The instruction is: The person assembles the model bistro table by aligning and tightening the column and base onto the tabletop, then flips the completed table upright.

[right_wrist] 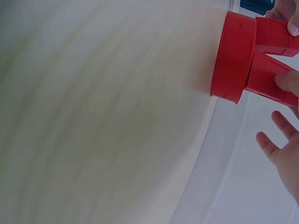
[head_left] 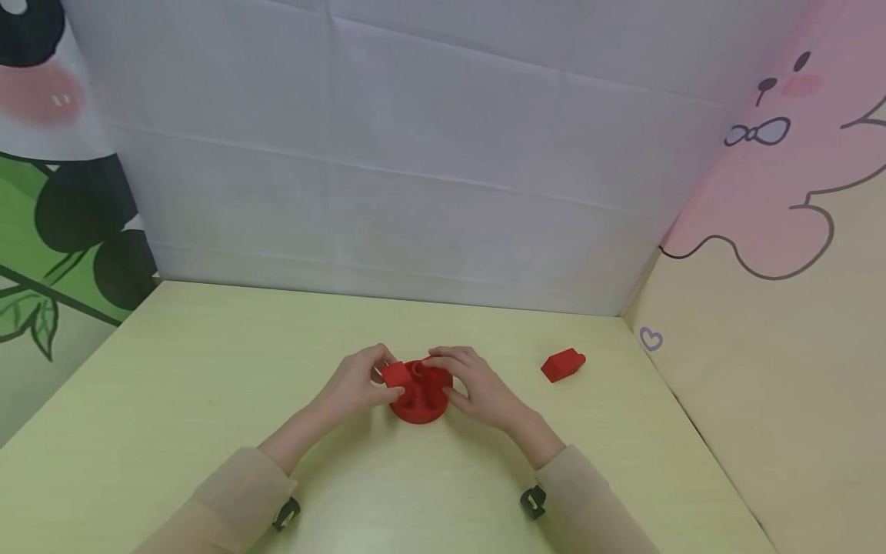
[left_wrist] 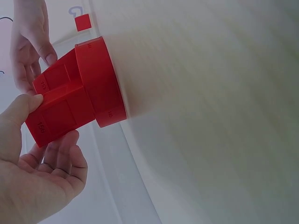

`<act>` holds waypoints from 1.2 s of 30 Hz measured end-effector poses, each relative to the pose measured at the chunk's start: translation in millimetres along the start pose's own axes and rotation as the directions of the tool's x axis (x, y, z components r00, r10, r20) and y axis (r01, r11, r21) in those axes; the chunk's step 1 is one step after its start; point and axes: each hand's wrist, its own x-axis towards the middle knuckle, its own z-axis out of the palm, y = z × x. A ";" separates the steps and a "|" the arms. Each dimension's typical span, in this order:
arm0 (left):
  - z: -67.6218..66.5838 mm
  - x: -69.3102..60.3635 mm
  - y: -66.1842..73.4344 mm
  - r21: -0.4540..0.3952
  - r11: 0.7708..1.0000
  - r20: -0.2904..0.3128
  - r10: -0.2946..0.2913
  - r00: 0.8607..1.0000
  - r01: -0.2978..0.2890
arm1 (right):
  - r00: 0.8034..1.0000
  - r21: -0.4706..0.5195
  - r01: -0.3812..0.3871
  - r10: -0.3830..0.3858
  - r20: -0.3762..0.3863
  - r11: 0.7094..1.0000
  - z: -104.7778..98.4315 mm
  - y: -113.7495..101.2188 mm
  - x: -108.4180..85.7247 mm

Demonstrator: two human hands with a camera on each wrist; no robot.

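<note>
A red round base (head_left: pixel 419 416) with slots stands on the table, between the two hands in the head view. My left hand (head_left: pixel 358 381) pinches a red box-shaped piece (left_wrist: pixel 65 116) between thumb and fingers. That piece stands upright at the left side of the base. On the right side, my right hand (head_left: pixel 479 387) grips a second red box-shaped piece (right_wrist: pixel 267 78), its thumb against the face. Both pieces reach down to the round base; how deep they sit is hidden. Small markings show on the pieces, too blurred to read surely.
Another red piece (head_left: pixel 562 365) with a small knob lies on its side on the pale table (head_left: pixel 242 369), right of the hands. A white sheet (head_left: pixel 415 192) hangs behind the table, and a printed panel (head_left: pixel 782 323) borders the right side.
</note>
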 end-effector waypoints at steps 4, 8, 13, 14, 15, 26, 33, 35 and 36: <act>-0.8 -0.7 1.5 0.000 1.000 0.000 -0.006 1.000 0.006 | 0.999 -0.036 -0.034 0.034 -0.021 0.999 -1.1 -0.7 0.6; -1.1 -1.1 2.3 0.006 1.000 0.002 -0.015 1.000 0.015 | 0.996 -0.054 -0.083 0.081 -0.032 0.995 -3.4 -2.3 0.5; -1.0 -0.7 1.8 0.009 1.000 0.002 -0.011 1.000 0.011 | 0.991 -0.063 -0.128 0.125 -0.048 0.990 -5.1 -3.2 0.2; -1.0 -0.6 1.7 0.008 1.000 0.002 -0.010 1.000 0.010 | 0.990 -0.066 -0.135 0.132 -0.054 0.989 -5.1 -3.1 0.3; -1.0 -0.5 1.6 0.007 1.000 0.002 -0.008 1.000 0.008 | 0.988 -0.069 -0.143 0.139 -0.060 0.987 -4.8 -2.8 0.4; -1.8 -1.8 3.2 -0.001 1.000 -0.001 -0.027 1.000 0.027 | 0.966 -0.097 -0.244 0.233 -0.110 0.965 2.0 -1.7 1.5; -1.4 -2.1 3.2 -0.004 1.000 0.003 -0.027 1.000 0.027 | 0.962 -0.157 -0.266 0.251 -0.104 0.951 -0.9 -4.6 1.3; -1.3 -2.0 3.2 -0.007 1.000 0.004 -0.024 1.000 0.024 | 0.966 -0.142 -0.253 0.242 -0.090 0.957 -3.2 -4.1 0.1; -1.2 -1.9 3.3 -0.009 1.000 0.004 -0.023 1.000 0.023 | 0.970 -0.120 -0.237 0.228 -0.082 0.964 -4.6 -3.7 -0.8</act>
